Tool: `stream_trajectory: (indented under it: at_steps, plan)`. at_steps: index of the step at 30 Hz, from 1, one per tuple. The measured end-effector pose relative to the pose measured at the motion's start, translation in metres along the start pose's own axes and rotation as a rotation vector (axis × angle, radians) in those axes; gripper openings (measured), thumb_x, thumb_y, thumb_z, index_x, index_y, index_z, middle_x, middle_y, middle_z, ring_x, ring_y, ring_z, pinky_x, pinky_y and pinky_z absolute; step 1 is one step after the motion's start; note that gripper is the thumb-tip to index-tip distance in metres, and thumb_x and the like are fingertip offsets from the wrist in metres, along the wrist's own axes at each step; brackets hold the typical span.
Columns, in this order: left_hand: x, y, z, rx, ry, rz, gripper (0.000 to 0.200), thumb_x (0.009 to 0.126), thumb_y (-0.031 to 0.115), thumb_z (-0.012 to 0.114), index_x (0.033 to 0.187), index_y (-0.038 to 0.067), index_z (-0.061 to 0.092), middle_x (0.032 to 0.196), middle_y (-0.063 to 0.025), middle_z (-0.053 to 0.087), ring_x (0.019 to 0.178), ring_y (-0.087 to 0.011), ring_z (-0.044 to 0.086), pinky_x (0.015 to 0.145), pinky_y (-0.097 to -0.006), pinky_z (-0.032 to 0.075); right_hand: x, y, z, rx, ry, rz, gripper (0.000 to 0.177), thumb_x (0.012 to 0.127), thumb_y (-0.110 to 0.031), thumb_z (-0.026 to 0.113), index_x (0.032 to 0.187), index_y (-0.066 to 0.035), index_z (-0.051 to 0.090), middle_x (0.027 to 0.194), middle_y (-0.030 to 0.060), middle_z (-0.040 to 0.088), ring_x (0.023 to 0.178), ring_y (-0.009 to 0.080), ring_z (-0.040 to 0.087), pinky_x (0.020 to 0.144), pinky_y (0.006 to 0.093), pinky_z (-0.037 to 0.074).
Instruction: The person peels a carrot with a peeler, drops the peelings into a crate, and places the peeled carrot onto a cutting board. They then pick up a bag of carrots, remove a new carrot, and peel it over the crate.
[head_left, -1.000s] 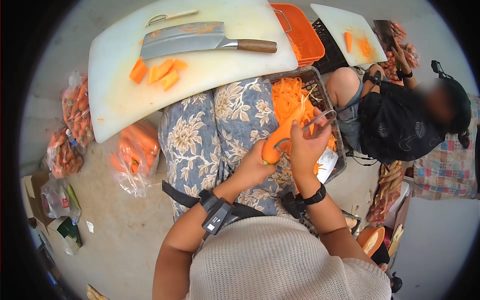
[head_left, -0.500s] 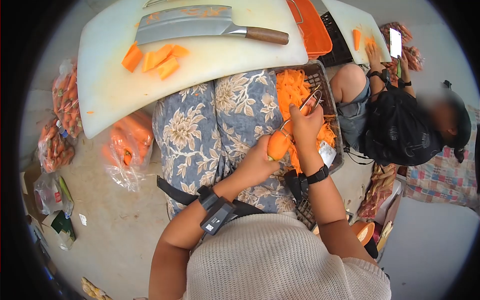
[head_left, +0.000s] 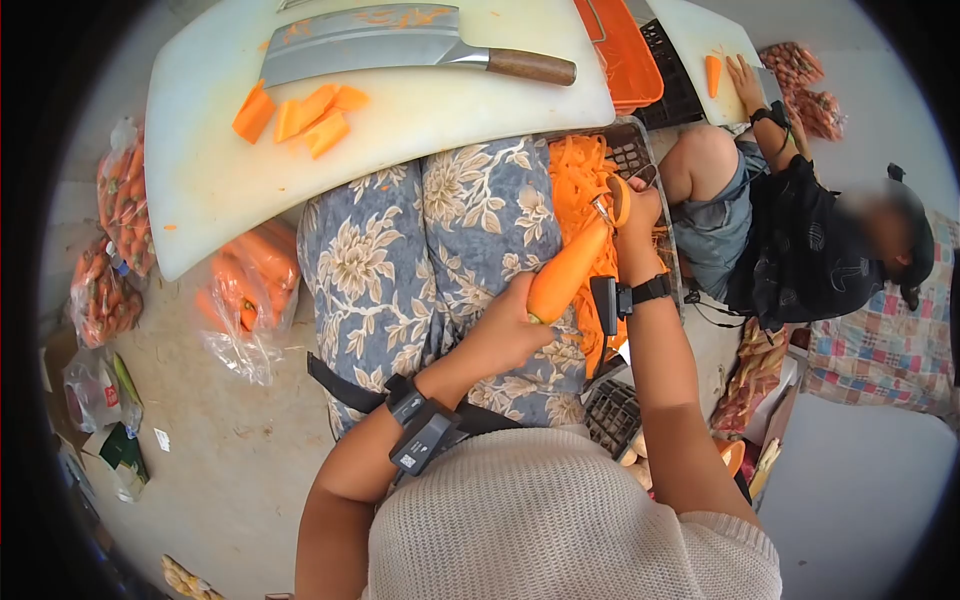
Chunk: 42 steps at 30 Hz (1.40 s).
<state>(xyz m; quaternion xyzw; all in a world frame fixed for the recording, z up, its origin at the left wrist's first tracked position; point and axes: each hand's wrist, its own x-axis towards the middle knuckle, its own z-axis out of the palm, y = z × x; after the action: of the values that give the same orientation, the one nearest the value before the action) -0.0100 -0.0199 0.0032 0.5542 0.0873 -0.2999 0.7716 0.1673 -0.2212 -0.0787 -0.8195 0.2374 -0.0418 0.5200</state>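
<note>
A carrot (head_left: 568,272) points up and to the right above my lap, its thick end wrapped by the fingers of my left hand (head_left: 515,312). My right hand (head_left: 638,215) is closed on a peeler (head_left: 601,209), whose metal head touches the carrot near its far end. An orange strip curls beside the peeler. Below the carrot, a dark crate (head_left: 642,150) is heaped with carrot peelings (head_left: 580,180). Most of the peeler is hidden by my fingers.
Ahead lies a white cutting board (head_left: 200,180) with a cleaver (head_left: 380,45) and carrot pieces (head_left: 325,132). An orange bin (head_left: 630,70) stands beyond the crate. Bagged carrots (head_left: 245,275) sit on the floor at left. At right, another person (head_left: 800,240) works at a second board (head_left: 690,30).
My right hand has moved the peeler along the carrot towards its far end, and more carrot shows between my hands. The other person's near hand has shifted on their board.
</note>
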Motion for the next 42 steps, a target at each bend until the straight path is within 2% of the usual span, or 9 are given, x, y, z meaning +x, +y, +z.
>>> stream_trajectory:
  at_steps: [9, 11, 13, 15, 21, 25, 30, 34, 42]
  plan:
    - [0.004, -0.005, 0.003, -0.001, -0.008, -0.01, 0.056, 0.068, -0.003, 0.055, 0.119, 0.001, 0.033, 0.071, -0.0052, 0.047, 0.038, -0.0081, 0.041, 0.033, -0.0225, 0.031, 0.012, 0.013, -0.003, 0.092, -0.099, 0.151, 0.033, 0.061, -0.013, 0.073, 0.081, 0.004, 0.053, 0.08, 0.0085, 0.057, 0.069, 0.0153, 0.054, 0.066, 0.0296, 0.045]
    - [0.001, -0.003, 0.001, -0.034, -0.013, -0.048, 0.06, 0.068, -0.004, 0.057, 0.122, 0.002, 0.032, 0.073, -0.0048, 0.048, 0.038, -0.0082, 0.041, 0.033, -0.0223, 0.031, 0.014, 0.014, -0.002, 0.136, 0.038, 0.147, 0.034, 0.061, -0.013, 0.073, 0.083, 0.004, 0.053, 0.08, 0.0105, 0.057, 0.07, 0.0177, 0.055, 0.065, 0.0309, 0.044]
    - [-0.007, -0.004, -0.004, -0.041, -0.043, -0.027, 0.06, 0.068, -0.002, 0.057, 0.123, 0.002, 0.032, 0.075, -0.0056, 0.049, 0.04, -0.0085, 0.043, 0.034, -0.023, 0.032, 0.021, 0.019, -0.013, -0.272, 0.313, -0.086, 0.033, 0.061, -0.011, 0.071, 0.083, 0.004, 0.051, 0.081, 0.015, 0.056, 0.074, 0.0278, 0.057, 0.067, 0.0353, 0.046]
    - [-0.008, -0.005, -0.01, -0.049, -0.069, -0.001, 0.061, 0.068, -0.001, 0.057, 0.124, 0.002, 0.033, 0.076, -0.0063, 0.051, 0.041, -0.0087, 0.045, 0.035, -0.0237, 0.033, 0.018, 0.02, -0.028, -0.288, 0.344, -0.02, 0.033, 0.06, -0.012, 0.071, 0.081, 0.003, 0.05, 0.081, 0.0158, 0.055, 0.075, 0.0299, 0.057, 0.067, 0.0365, 0.046]
    - [-0.005, -0.01, -0.013, -0.29, -0.088, -0.13, 0.062, 0.073, 0.002, 0.065, 0.126, 0.008, 0.033, 0.073, -0.0006, 0.05, 0.042, -0.0044, 0.042, 0.037, -0.0192, 0.033, 0.001, 0.088, -0.044, -0.198, 0.14, -0.033, 0.035, 0.061, -0.012, 0.07, 0.085, 0.002, 0.05, 0.083, 0.0146, 0.056, 0.075, 0.0228, 0.056, 0.066, 0.0329, 0.045]
    - [-0.01, -0.002, -0.01, -0.341, -0.138, -0.091, 0.059, 0.076, 0.01, 0.068, 0.125, 0.007, 0.034, 0.073, 0.0003, 0.05, 0.053, -0.0046, 0.048, 0.042, -0.0181, 0.036, -0.041, 0.069, -0.049, 0.03, 0.079, 0.107, 0.035, 0.063, -0.01, 0.068, 0.09, 0.002, 0.049, 0.086, 0.0137, 0.056, 0.076, 0.0202, 0.056, 0.067, 0.031, 0.046]
    - [-0.007, -0.011, -0.003, -0.188, -0.171, 0.051, 0.059, 0.082, 0.02, 0.065, 0.125, 0.006, 0.027, 0.098, -0.0141, 0.059, 0.067, -0.0135, 0.061, 0.062, -0.0237, 0.051, -0.074, 0.028, -0.056, 0.232, 0.131, 0.06, 0.036, 0.065, -0.01, 0.068, 0.093, 0.001, 0.048, 0.087, 0.0106, 0.054, 0.079, 0.0186, 0.055, 0.068, 0.0303, 0.047]
    - [-0.01, -0.01, 0.003, -0.211, -0.133, 0.148, 0.06, 0.082, 0.019, 0.064, 0.126, 0.007, 0.025, 0.094, -0.0126, 0.058, 0.061, -0.0123, 0.057, 0.058, -0.0226, 0.049, -0.09, -0.007, -0.058, 0.326, 0.115, -0.128, 0.034, 0.068, -0.008, 0.068, 0.093, -0.001, 0.048, 0.092, 0.0095, 0.053, 0.085, 0.0184, 0.054, 0.071, 0.0301, 0.047]
    - [-0.009, -0.005, 0.001, -0.402, -0.157, -0.035, 0.062, 0.074, -0.005, 0.061, 0.125, 0.012, 0.03, 0.082, -0.0045, 0.054, 0.048, -0.0053, 0.043, 0.039, -0.0181, 0.033, -0.163, -0.071, -0.031, 0.389, -0.029, -0.324, 0.042, 0.071, -0.004, 0.066, 0.106, 0.0, 0.043, 0.105, 0.0103, 0.044, 0.103, 0.0182, 0.047, 0.083, 0.0313, 0.044]
